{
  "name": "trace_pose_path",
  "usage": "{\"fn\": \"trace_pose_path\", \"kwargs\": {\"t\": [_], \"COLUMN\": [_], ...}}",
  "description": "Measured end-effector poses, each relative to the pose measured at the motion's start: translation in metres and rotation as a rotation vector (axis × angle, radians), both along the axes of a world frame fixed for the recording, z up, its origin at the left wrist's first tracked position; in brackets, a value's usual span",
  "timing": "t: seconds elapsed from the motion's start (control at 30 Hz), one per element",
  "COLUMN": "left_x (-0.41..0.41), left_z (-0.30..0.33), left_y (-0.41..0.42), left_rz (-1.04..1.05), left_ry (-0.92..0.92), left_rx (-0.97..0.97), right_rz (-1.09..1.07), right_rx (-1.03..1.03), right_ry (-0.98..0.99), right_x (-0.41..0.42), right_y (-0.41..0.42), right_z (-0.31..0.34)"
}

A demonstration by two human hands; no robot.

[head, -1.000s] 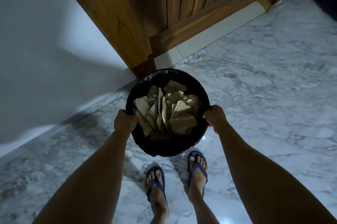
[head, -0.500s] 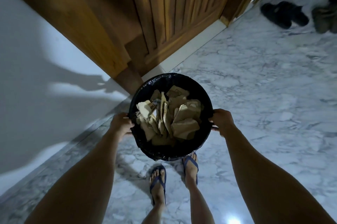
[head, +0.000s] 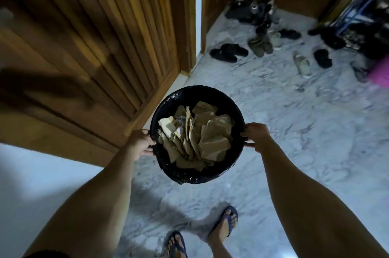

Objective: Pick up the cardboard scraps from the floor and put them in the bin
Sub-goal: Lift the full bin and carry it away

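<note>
A round black bin [head: 229, 102], lined with a crinkled, glossy plastic bag, is hanging in the air above the pale veined marble floor [head: 294, 131], and everything else is sitting around it. The left hand [head: 140, 142] is gripping the bin's left rim, fingers curled over the edge, while the right hand [head: 255, 134] is clasping the opposite rim in the same way. Inside the bin, torn cardboard scraps [head: 202, 138] are standing packed together: flat, ragged-edged brown pieces, some on end, a few paler ones showing print toward the left side. Left of the bin and beyond it, a wooden door [head: 94, 37] with ribbed vertical slats is catching a dark, blurred shadow. Beyond the bin to the right, a loose scatter of shoes and sandals [head: 263, 43] is lying on the marble near another wooden panel. Below the bin, two feet in blue flip-flops [head: 228, 221] are resting on the floor, one ahead of the other. A white wall [head: 42, 184] is filling the space left of the bin's near side.
</note>
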State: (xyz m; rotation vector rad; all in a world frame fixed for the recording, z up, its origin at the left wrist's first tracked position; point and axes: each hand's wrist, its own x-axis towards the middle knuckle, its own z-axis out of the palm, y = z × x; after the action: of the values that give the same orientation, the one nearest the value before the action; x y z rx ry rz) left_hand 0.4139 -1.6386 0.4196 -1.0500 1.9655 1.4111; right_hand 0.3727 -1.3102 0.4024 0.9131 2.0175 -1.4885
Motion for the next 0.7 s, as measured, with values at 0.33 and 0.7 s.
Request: {"fn": "trace_pose_path", "kwargs": {"t": [0.33,0.7], "left_x": [-0.13,-0.299], "left_z": [0.058,0.049], "left_y": [0.213,0.477], "left_rz": [-0.26,-0.711], "left_ry": [0.073,0.076], "left_rx": [0.015,0.01], "right_rz": [-0.218,-0.766], "right_rx": [0.058,0.087], "right_ry": [0.051,0.033], "right_x": [-0.028,-0.057], "right_y": [0.212,0.429], "right_z": [0.068,0.094]}}
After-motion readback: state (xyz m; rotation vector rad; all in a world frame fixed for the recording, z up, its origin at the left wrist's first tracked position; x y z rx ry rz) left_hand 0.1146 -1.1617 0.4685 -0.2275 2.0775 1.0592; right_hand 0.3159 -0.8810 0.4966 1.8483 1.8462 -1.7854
